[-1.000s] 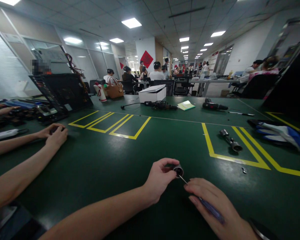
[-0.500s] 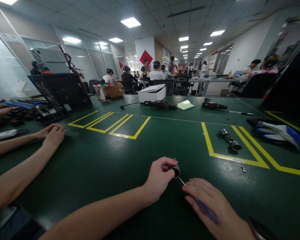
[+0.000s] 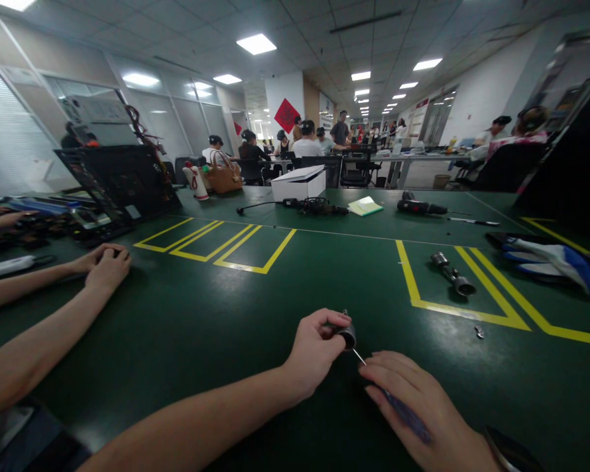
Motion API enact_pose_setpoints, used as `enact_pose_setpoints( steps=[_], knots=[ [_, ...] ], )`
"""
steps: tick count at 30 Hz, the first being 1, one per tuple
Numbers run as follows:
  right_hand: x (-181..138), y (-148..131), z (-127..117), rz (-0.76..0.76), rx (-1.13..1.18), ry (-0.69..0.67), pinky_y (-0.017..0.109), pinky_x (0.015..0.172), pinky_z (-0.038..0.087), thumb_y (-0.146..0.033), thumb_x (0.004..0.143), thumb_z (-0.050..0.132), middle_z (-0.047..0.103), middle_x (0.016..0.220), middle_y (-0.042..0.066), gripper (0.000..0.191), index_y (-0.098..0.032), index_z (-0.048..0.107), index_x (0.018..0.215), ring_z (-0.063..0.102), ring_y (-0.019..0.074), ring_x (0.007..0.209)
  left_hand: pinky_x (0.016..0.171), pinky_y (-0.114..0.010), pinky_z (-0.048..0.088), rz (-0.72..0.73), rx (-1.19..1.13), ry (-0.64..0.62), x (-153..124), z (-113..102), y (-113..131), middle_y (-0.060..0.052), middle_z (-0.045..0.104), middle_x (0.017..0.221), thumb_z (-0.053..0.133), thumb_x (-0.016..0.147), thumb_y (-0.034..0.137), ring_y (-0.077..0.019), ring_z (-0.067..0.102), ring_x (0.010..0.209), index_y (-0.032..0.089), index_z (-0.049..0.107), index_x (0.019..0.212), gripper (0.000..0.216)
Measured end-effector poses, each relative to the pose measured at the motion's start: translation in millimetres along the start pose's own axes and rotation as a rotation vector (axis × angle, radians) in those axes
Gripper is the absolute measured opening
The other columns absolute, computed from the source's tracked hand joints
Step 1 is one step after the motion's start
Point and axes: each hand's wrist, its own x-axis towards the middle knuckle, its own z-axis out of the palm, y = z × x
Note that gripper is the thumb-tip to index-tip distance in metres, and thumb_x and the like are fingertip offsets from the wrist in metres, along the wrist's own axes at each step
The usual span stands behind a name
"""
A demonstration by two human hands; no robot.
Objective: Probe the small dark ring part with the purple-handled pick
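My left hand [image 3: 314, 351] pinches a small dark cylindrical metal part [image 3: 347, 336] just above the green table [image 3: 216, 314]. My right hand [image 3: 417, 406] is closed round a blue-handled screwdriver [image 3: 406, 414], whose thin shaft points up-left with its tip at the open end of the part. Both hands rest low near the table's front edge, almost touching each other.
A co-worker's two forearms and hands [image 3: 103, 265] lie on the table at the left. A metal assembly [image 3: 452, 275] and a small screw [image 3: 480, 332] sit inside yellow floor-tape boxes at right. A white box [image 3: 299, 183], a power screwdriver [image 3: 420, 207], blue-white gloves [image 3: 550, 261] and an open laptop-like unit [image 3: 118, 183] stand farther back.
My hands have hardly shifted; the part and screwdriver tip stay together. The co-worker's hands at left have moved slightly. People in the background have walked.
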Motion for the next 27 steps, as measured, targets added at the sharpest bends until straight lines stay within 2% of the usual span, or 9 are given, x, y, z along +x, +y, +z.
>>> enact_pose_setpoints(
  steps=[4,6,9,11,14,18,20,23,27],
  knots=[
    [-5.7,1.6,-0.5,0.023,0.045,0.034,0.031,0.083,0.057,-0.017,0.083,0.058,0.073,0.101,0.007,0.031,-0.022,0.059,0.114,0.068,0.0212,0.095,0.069,-0.032,0.054,-0.028,-0.045,-0.001,1.6,-1.1,0.6,-0.008,0.062,0.100,0.057,0.064,0.001,-0.0192,0.064,0.084,0.012,0.060,0.075,0.016],
    [-5.7,2.1,-2.3,0.081,0.112,0.060,0.031,0.083,0.057,-0.016,0.082,0.059,0.072,0.100,0.006,0.030,-0.024,0.061,0.110,0.068,0.0214,0.094,0.074,-0.034,0.053,-0.057,-0.056,-0.046,4.1,-3.3,0.8,-0.007,0.064,0.098,0.059,0.067,0.004,-0.0192,0.064,0.086,0.013,0.060,0.083,0.019],
    [-2.8,3.4,-7.0,0.214,0.268,0.114,0.029,0.074,0.058,-0.017,0.086,0.052,0.071,0.091,0.005,0.020,-0.025,0.064,0.100,0.068,0.0201,0.085,0.082,-0.035,0.050,-0.064,0.000,-0.167,10.1,-9.6,0.1,-0.006,0.065,0.095,0.061,0.064,-0.001,-0.0176,0.064,0.087,0.015,0.057,0.107,0.046],
    [-2.6,5.8,-9.3,0.311,0.367,0.122,0.027,0.067,0.057,-0.020,0.089,0.049,0.070,0.085,0.004,0.018,-0.025,0.064,0.095,0.068,0.0191,0.080,0.083,-0.036,0.050,0.016,0.121,-0.217,14.5,-15.1,0.1,-0.007,0.060,0.107,0.060,0.063,-0.003,-0.0175,0.063,0.090,0.019,0.053,0.118,0.060],
    [-7.4,12.3,-7.9,0.447,0.501,0.132,0.026,0.065,0.055,-0.025,0.090,0.049,0.068,0.085,0.003,0.014,-0.026,0.062,0.096,0.067,0.0183,0.079,0.083,-0.034,0.049,0.227,0.440,-0.221,19.3,-22.1,4.4,-0.007,0.050,0.117,0.064,0.067,0.005,-0.0200,0.057,0.100,0.024,0.059,0.116,0.052],
    [-14.0,22.1,-0.8,0.554,0.717,0.215,0.029,0.068,0.054,-0.028,0.089,0.052,0.067,0.086,0.003,0.008,-0.025,0.058,0.093,0.065,0.0188,0.080,0.077,-0.033,0.047,0.322,0.798,-0.270,25.8,-24.4,18.3,-0.004,0.051,0.111,0.071,0.069,0.020,-0.0199,0.054,0.095,0.025,0.061,0.110,0.043],
    [-13.9,25.9,0.9,0.587,0.799,0.251,0.030,0.069,0.053,-0.029,0.088,0.055,0.067,0.084,0.003,0.006,-0.025,0.059,0.088,0.064,0.0191,0.079,0.076,-0.032,0.044,0.420,0.938,-0.279,32.1,-22.0,24.1,-0.003,0.053,0.105,0.074,0.067,0.024,-0.0196,0.052,0.092,0.024,0.062,0.104,0.040],
    [-10.4,30.2,-0.4,0.648,0.880,0.312,0.032,0.067,0.052,-0.032,0.085,0.059,0.066,0.080,0.002,0.008,-0.024,0.060,0.083,0.062,0.0196,0.076,0.071,-0.030,0.042,0.498,1.035,-0.255,45.3,-14.9,25.3,-0.004,0.052,0.101,0.074,0.067,0.030,-0.0192,0.050,0.089,0.021,0.062,0.097,0.034],
    [-5.2,34.4,-3.9,0.706,0.922,0.361,0.032,0.064,0.052,-0.034,0.082,0.061,0.065,0.076,0.003,0.013,-0.022,0.062,0.078,0.061,0.0199,0.073,0.069,-0.028,0.039,0.561,1.013,-0.250,61.6,-1.1,12.0,-0.004,0.051,0.093,0.072,0.069,0.038,-0.0190,0.047,0.086,0.017,0.060,0.086,0.029]
  ],
)
